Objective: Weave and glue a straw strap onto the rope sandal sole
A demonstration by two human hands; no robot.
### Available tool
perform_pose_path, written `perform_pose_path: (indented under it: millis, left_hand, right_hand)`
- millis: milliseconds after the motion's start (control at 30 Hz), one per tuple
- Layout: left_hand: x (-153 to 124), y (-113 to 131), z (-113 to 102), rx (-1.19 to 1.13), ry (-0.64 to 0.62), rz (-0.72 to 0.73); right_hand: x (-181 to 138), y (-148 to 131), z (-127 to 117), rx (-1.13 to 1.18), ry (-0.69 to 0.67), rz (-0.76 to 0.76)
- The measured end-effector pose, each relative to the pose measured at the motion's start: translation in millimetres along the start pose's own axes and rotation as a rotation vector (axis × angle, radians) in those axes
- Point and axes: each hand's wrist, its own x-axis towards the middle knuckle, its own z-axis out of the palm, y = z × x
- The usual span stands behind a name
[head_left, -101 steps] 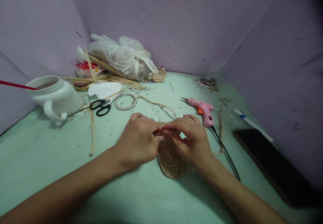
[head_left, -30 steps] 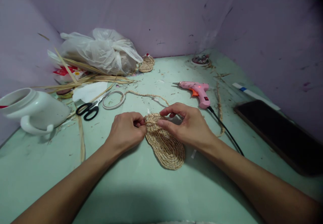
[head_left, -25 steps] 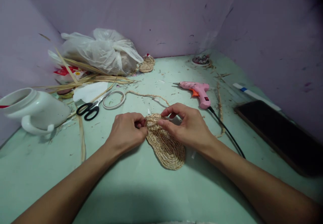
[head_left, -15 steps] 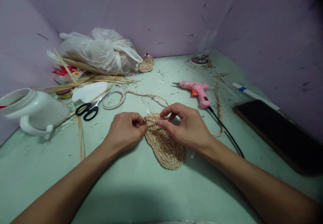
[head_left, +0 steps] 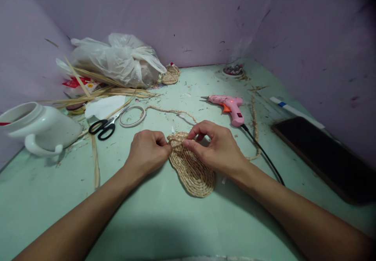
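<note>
An oval piece of coiled straw braid (head_left: 195, 171) lies flat on the green table between my hands. My left hand (head_left: 148, 151) is closed, its thumb and finger pinching the piece's upper left edge. At the upper right, my right hand (head_left: 216, 145) has thumb and forefinger pinched on the piece's top part, the other fingers bent. A thin loose braid (head_left: 172, 110) runs from behind my right hand toward the left. Beyond that hand rests a pink glue gun (head_left: 227, 106), its nozzle pointing left and a red light showing.
Black-handled scissors (head_left: 104, 127) and a roll of tape (head_left: 132, 116) lie at left, near a tipped white mug (head_left: 41, 127). Behind are straw strips (head_left: 108, 92) and a plastic bag (head_left: 117, 59). The glue gun's cord (head_left: 264, 155) and a dark phone (head_left: 323, 155) are at right.
My left hand's fingers have closed a little more at the edge of the straw piece. The right fingertips have shifted very slightly; the piece stays in place.
</note>
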Motion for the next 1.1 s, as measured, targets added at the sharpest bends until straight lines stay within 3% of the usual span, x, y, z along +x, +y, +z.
perform_pose_path:
  millis: [67, 233, 333, 467, 800, 1100]
  left_hand:
    - [0.5, 0.2, -2.0, 0.01, -0.011, 0.011]
    - [2.1, -5.5, -21.2, -0.106, -0.226, 0.043]
    - [2.6, -9.1, -29.1, -0.198, -0.274, 0.04]
    - [1.8, -10.0, -27.2, -0.194, -0.23, 0.064]
    - [-8.1, -8.0, -16.0, -0.173, -0.135, 0.139]
    - [-7.6, -16.4, -6.8, -0.144, -0.051, 0.361]
  right_hand:
    - [-0.4, 0.5, 0.1, 0.0, 0.001, -0.018]
    - [-0.4, 2.0, -1.9, 0.007, -0.024, -0.036]
    - [0.1, 2.4, -4.0, 0.019, -0.049, -0.034]
    - [0.7, 3.2, -7.5, 0.038, -0.064, -0.071]
    - [0.2, 5.6, -6.9, -0.106, -0.074, -0.361]
    - [-2.0, 6.7, -0.7, -0.032, -0.072, -0.316]
